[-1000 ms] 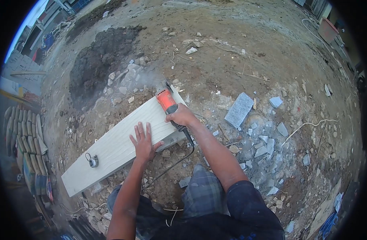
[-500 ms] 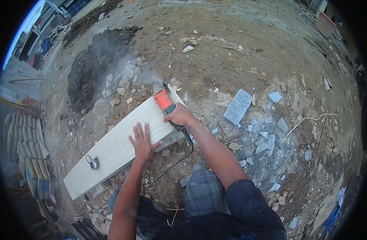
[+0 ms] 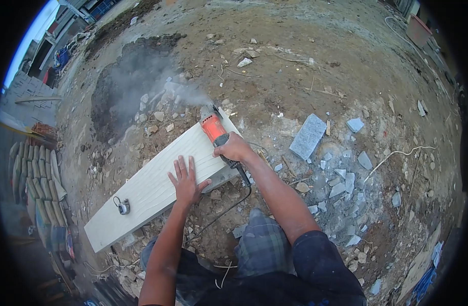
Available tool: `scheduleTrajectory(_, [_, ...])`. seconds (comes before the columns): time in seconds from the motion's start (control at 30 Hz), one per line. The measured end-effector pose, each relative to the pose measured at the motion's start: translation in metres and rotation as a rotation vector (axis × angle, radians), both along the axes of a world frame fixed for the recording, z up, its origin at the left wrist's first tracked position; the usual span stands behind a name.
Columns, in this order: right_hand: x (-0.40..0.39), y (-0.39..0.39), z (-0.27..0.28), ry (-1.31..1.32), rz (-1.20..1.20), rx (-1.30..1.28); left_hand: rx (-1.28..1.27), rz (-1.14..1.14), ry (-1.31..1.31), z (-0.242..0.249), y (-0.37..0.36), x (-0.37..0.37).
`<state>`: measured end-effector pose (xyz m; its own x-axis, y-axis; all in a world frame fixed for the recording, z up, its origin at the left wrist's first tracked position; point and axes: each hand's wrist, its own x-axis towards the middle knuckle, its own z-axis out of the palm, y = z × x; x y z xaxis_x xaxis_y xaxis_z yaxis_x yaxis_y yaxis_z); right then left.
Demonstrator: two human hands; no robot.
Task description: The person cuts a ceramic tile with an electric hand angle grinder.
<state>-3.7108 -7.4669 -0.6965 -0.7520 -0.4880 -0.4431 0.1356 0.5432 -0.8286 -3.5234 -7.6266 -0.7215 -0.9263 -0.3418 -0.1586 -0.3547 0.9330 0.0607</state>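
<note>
My right hand (image 3: 233, 147) is wrapped round the body of an orange and black angle grinder (image 3: 212, 127). The grinder's disc is at the far right end of a long pale slab (image 3: 147, 186) with a wood-grain texture, and grey dust streams off to the left from there. My left hand (image 3: 188, 181) lies flat on the slab with its fingers spread, holding nothing. A small tape measure (image 3: 123, 206) rests on the slab near its left end. From the grinder a black cord (image 3: 248, 189) runs down toward my legs.
A grey stone block (image 3: 307, 136) lies right of the slab, with broken stone pieces (image 3: 338, 188) scattered below it. Rubble (image 3: 162, 108) and a dark soil mound (image 3: 119, 92) lie beyond the slab. Stacked sacks (image 3: 36, 178) stand at the left, and a reddish bin (image 3: 418, 30) at the far right.
The dust plume has grown and spread farther left over the soil mound. The whole view has shifted slightly; both hands keep their places on the grinder and slab.
</note>
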Motion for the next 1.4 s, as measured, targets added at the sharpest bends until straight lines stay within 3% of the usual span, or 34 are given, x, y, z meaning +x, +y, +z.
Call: scheduleTrajectory(1.4, [0.010, 0.015, 0.020, -0.040, 0.006, 0.056, 0.004, -0.022, 0.007, -0.001, -0.002, -0.001])
